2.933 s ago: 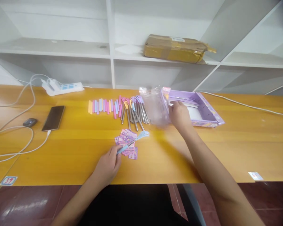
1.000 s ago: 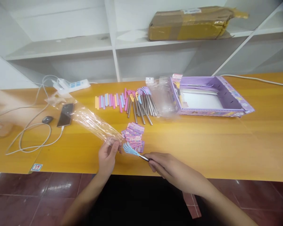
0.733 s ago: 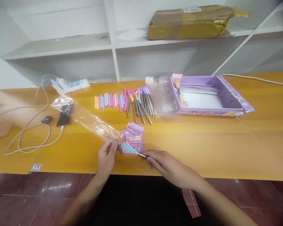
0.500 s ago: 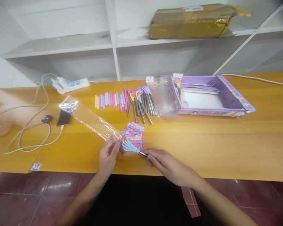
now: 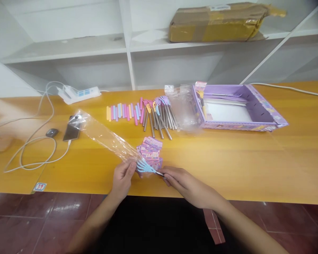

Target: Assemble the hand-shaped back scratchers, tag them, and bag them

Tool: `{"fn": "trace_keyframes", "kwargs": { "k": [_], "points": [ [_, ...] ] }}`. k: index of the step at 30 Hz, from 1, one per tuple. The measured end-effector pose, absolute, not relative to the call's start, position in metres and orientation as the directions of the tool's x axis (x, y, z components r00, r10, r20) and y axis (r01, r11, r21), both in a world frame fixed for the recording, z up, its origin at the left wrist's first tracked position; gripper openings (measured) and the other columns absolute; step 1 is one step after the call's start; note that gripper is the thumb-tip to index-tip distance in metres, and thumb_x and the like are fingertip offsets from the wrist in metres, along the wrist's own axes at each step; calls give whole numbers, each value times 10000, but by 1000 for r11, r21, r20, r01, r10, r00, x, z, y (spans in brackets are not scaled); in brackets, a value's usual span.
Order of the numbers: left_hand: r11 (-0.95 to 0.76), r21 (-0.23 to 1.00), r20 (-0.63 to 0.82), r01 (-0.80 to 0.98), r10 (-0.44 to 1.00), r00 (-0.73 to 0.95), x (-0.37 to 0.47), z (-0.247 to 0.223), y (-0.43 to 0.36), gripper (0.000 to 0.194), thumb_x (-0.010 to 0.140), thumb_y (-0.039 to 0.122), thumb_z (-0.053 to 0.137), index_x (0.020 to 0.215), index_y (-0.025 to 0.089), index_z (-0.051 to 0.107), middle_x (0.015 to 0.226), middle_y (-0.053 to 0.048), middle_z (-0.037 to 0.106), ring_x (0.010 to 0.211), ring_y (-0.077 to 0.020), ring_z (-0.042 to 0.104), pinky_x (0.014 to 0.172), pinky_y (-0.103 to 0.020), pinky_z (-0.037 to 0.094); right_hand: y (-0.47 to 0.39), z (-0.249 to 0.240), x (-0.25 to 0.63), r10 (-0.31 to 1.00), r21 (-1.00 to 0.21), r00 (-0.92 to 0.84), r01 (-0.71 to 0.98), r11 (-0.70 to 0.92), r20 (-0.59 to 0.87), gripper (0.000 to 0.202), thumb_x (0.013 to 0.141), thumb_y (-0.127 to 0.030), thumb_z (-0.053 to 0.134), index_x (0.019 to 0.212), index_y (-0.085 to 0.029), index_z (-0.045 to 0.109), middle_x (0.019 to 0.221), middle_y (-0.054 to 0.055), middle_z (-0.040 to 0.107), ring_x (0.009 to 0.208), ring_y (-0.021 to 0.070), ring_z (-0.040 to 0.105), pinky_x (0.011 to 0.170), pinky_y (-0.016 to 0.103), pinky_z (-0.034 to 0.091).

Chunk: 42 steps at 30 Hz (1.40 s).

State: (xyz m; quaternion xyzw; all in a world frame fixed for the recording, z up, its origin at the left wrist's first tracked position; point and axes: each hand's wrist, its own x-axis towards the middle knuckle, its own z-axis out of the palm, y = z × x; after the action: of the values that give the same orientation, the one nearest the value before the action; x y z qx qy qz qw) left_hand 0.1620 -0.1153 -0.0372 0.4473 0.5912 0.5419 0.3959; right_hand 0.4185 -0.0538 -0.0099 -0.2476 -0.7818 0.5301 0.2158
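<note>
My left hand pinches the near end of a long clear plastic bag, which stretches up and left past the phone. My right hand is closed round the metal handle of a blue hand-shaped scratcher. The scratcher's fingers point left and sit at the bag's end, beside my left fingertips; whether they are inside the bag is hard to tell. Just beyond, a pile of pink and purple cards lies on the table. Farther back are several scratchers with metal handles and a row of coloured sleeves.
Clear bags lie beside a purple open box at the back right. At left are a phone, a black mouse-like object, white cables and a power strip. A taped parcel rests on the shelf.
The blue scratcher's head has shifted slightly left, closer to my left fingers. The far end of the bag has moved a little to the right.
</note>
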Motion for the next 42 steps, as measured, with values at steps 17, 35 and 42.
{"fn": "trace_keyframes", "kwargs": {
  "k": [17,35,42],
  "points": [
    [72,977,-78,-201,997,-23,152,-46,-113,420,985,594,788,907,188,865,762,-63,743,636,-181,684,567,-292,558,-51,-12,427,673,-868,-738,298,397,55,433,1194,-360,466,1583,-339,657,1486,94,743,1326,275,739,1165,488,594],
    [134,991,-135,19,988,80,150,-37,-112,577,968,682,772,740,157,844,708,-80,812,618,-179,747,678,-279,604,-56,-18,414,728,-889,-682,289,355,69,421,1201,-396,453,1554,-294,659,1543,104,712,1408,264,698,1226,455,557],
    [87,996,-88,8,984,157,159,-35,-111,470,1002,607,766,972,157,900,775,-69,817,673,-174,743,691,-281,627,-64,-18,404,706,-904,-706,271,330,47,398,1203,-341,440,1541,-286,642,1521,106,718,1345,238,722,1162,424,587]
  ]
}}
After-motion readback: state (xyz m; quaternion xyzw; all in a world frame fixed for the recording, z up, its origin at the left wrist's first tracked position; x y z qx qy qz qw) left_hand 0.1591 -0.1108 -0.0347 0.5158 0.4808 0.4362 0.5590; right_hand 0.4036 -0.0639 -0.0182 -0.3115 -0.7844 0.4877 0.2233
